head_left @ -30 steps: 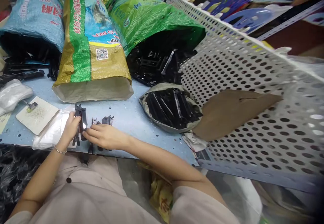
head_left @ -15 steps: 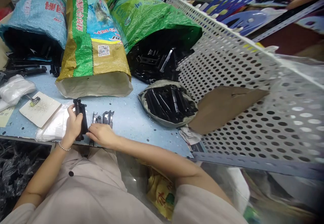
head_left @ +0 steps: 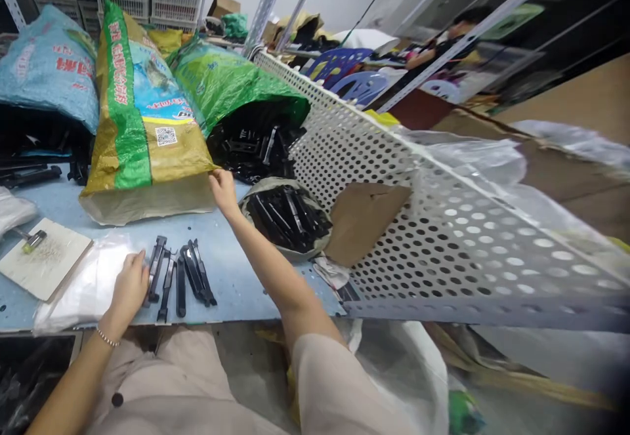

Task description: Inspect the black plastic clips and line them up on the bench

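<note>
On the front of the blue table lie several slim black plastic parts (head_left: 181,285), side by side. My left hand (head_left: 128,285) rests at their left edge, over the clear plastic bags (head_left: 93,277), its fingers loosely bent and holding nothing visible. Farther forward, my right hand (head_left: 224,191) pinches the lower right corner of the gold and green sack (head_left: 180,156). The sack's pale mouth faces me. Behind and right of that hand, a green sack (head_left: 246,87) lies open with black parts inside.
A small grey bag (head_left: 275,248) of black parts sits beside my right forearm. Along the right runs a white perforated panel (head_left: 394,225) with brown cardboard (head_left: 367,222). At left are a blue sack (head_left: 49,74) and a square board (head_left: 44,261). A person (head_left: 460,31) is in the background.
My right hand has moved forward from the black parts to the sack's corner. My left hand has let go of the upright black parts, which now lie fanned on the table. The view has tilted up and right.
</note>
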### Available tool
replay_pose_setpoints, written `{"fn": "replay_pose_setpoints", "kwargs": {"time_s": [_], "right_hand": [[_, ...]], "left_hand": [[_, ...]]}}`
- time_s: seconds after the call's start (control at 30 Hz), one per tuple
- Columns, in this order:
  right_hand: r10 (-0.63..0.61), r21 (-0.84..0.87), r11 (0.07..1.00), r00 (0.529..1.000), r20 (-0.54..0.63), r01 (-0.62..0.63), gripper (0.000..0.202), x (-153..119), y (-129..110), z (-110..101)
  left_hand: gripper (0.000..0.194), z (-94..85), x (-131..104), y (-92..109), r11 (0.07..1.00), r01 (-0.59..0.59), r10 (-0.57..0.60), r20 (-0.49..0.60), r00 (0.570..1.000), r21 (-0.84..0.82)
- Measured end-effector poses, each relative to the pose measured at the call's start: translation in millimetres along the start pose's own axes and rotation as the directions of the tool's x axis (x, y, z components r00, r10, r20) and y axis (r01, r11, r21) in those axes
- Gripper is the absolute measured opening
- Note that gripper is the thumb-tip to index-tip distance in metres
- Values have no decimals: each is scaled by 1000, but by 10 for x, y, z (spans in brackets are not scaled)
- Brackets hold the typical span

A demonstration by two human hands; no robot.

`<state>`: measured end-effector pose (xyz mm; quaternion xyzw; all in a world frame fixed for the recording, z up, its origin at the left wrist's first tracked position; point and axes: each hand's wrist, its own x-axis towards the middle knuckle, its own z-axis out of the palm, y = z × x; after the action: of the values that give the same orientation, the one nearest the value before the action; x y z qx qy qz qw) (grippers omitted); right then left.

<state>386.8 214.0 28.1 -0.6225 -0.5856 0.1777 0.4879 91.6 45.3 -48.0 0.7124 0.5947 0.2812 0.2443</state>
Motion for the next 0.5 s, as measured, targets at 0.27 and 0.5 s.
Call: {"fn": "replay_pose_setpoints", "kwargs": {"time_s": [0.27, 0.5], "right_hand": [[73, -116, 987, 950, -304, -112, 10, 1266, 260, -45], [28, -40, 998, 963, -269, -40, 15, 877, 394, -357]], "left_hand": [[58, 127, -167, 9, 967, 129, -118, 61, 991, -218], [46, -49, -146, 43, 953, 181, -130, 210, 969, -245]]}}
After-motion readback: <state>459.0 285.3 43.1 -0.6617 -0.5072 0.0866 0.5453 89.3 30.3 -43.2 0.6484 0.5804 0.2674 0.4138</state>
